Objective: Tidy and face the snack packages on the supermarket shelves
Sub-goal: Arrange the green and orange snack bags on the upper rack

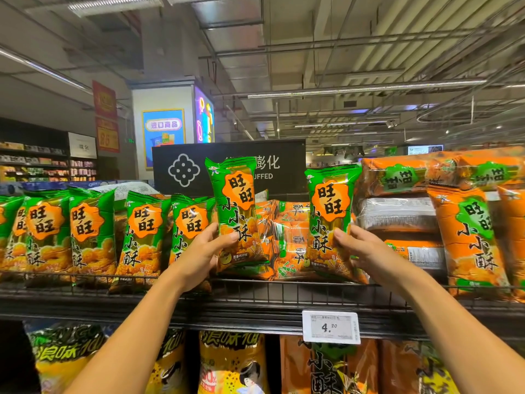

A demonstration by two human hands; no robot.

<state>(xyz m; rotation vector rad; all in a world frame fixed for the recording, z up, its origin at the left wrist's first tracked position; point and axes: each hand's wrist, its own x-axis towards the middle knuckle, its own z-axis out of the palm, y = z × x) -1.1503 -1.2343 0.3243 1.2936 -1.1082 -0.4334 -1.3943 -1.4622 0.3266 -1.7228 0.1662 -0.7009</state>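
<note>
On the top wire shelf (pixel 255 291), head view: left hand (pixel 199 257) grips one green snack packet (pixel 235 211) at 12 o'clock, right hand (pixel 366 251) grips a second green packet (pixel 329 220) at 2 o'clock. Both are held upright, label outward, probably to front the jumbled orange packets (pixel 289 237) lying between them.

The two raised snack packs, one (pixel 237 211) at the left and one (pixel 331 220) at the right, are showing bright green with an orange scalloped badge, black lettering and golden puffs printed low down. The row of packs (pixel 91 231) to the left is wearing the same green and orange. The packs (pixel 468 240) on the right are showing orange with green badges. The sign (pixel 199 169) behind is showing black with white lettering. The price tag (pixel 331 327) is showing white with black digits. The bags below (pixel 233 362) are glowing yellow.
</note>
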